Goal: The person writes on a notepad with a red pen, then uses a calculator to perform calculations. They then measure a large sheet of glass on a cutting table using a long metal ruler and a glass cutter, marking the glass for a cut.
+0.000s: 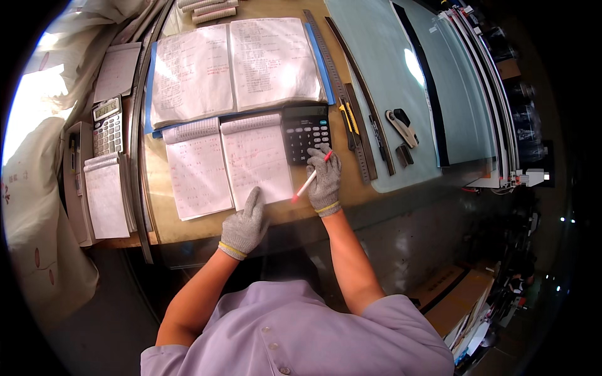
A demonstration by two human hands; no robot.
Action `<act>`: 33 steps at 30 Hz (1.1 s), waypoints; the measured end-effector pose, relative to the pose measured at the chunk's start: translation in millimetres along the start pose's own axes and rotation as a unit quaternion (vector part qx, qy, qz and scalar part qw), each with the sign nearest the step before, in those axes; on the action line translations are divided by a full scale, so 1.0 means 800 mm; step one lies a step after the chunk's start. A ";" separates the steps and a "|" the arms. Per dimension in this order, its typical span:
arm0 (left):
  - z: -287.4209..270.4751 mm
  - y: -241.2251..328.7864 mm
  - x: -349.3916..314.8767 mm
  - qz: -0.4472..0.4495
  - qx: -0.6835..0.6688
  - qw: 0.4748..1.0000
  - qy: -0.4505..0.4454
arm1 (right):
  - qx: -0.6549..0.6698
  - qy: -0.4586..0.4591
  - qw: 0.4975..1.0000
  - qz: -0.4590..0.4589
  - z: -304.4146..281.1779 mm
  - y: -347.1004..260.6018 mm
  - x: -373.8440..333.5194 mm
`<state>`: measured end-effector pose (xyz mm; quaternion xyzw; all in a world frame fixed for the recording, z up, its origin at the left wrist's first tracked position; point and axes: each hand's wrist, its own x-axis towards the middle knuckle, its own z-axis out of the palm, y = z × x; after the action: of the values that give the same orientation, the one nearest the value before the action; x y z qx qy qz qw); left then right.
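Note:
My left hand (244,227), in a grey knit glove with a yellow cuff, holds nothing. Its index finger is stretched out onto the lower edge of a handwritten notepad page (258,164). A second notepad (195,172) lies alongside to the left. In a matching glove, my right hand (325,185) grips a white pen with red ends (305,186), slanted across the fingers. The fingertips of that hand are over the lower keys of a black calculator (305,134). Whether a key is pressed cannot be made out.
Behind the notepads lies a large open ledger (233,70). Right of the calculator are a yellow utility knife (349,117), a steel ruler (327,61), a black pen (379,136) and a stapler (402,128). A silver calculator (108,128) and stacked pads (104,195) sit at the left.

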<state>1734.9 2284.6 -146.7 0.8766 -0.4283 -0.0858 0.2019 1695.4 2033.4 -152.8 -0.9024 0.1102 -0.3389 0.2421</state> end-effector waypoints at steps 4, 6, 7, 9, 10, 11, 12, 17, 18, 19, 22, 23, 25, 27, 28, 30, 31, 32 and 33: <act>-0.003 0.002 0.002 0.001 -0.001 1.000 -0.006 | -0.002 0.000 1.000 -0.001 0.000 0.009 -0.017; -0.003 0.001 0.001 -0.003 -0.002 1.000 -0.008 | 0.001 -0.016 1.000 0.005 0.000 0.004 -0.012; -0.003 0.002 0.000 -0.003 -0.001 1.000 -0.007 | 0.007 -0.006 1.000 -0.005 0.001 0.000 -0.003; -0.003 0.002 0.001 -0.001 0.001 1.000 -0.005 | 0.017 0.014 0.999 -0.024 0.012 -0.010 0.021; -0.003 0.001 0.002 0.000 0.001 1.000 -0.006 | 0.029 0.011 0.999 -0.034 0.014 -0.021 0.034; -0.003 0.001 0.002 0.002 0.002 1.000 -0.006 | 0.016 -0.007 0.999 -0.033 0.024 -0.022 0.039; -0.003 0.001 0.002 0.004 0.002 1.000 -0.007 | 0.004 -0.025 0.999 -0.031 0.033 -0.023 0.043; -0.002 0.000 -0.001 -0.009 0.010 1.000 -0.015 | 0.030 0.029 0.999 -0.024 0.017 -0.021 0.037; -0.001 0.000 0.000 -0.007 0.006 1.000 -0.009 | 0.021 0.047 0.999 -0.003 0.005 -0.021 0.029; 0.000 0.001 0.000 -0.005 0.006 1.000 -0.007 | 0.004 0.051 0.999 0.002 -0.002 -0.015 0.019; -0.001 0.002 0.001 -0.004 0.008 1.000 -0.004 | -0.041 0.034 0.998 0.024 -0.009 0.008 -0.006; -0.001 0.003 0.000 -0.004 0.007 1.000 -0.005 | -0.052 0.048 0.997 0.017 -0.011 0.014 -0.014; -0.001 0.002 0.000 -0.003 0.007 1.000 -0.002 | -0.070 0.077 0.995 0.004 -0.017 0.008 -0.013; 0.000 0.001 0.001 0.002 0.007 1.000 0.005 | 0.017 0.091 0.995 0.043 -0.010 0.007 -0.018; 0.000 0.001 0.001 0.005 0.007 1.000 0.008 | 0.060 0.099 0.991 0.063 -0.006 0.005 -0.020; -0.001 0.001 0.001 0.009 0.007 1.000 0.012 | 0.212 0.078 0.957 0.180 0.002 -0.013 -0.031; -0.002 0.000 0.000 0.006 0.008 1.000 0.009 | 0.287 0.063 0.926 0.236 0.001 -0.026 -0.031; -0.004 0.001 -0.001 0.002 0.010 1.000 0.006 | 0.245 0.026 0.948 0.201 -0.005 -0.036 -0.029; -0.005 0.002 0.000 0.002 0.010 1.000 0.003 | 0.244 0.020 0.950 0.196 -0.004 -0.042 -0.028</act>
<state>1735.3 2284.8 -142.6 0.8781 -0.4302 -0.0786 0.1941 1677.8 2069.1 -146.1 -0.7695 0.2041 -0.3190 0.5143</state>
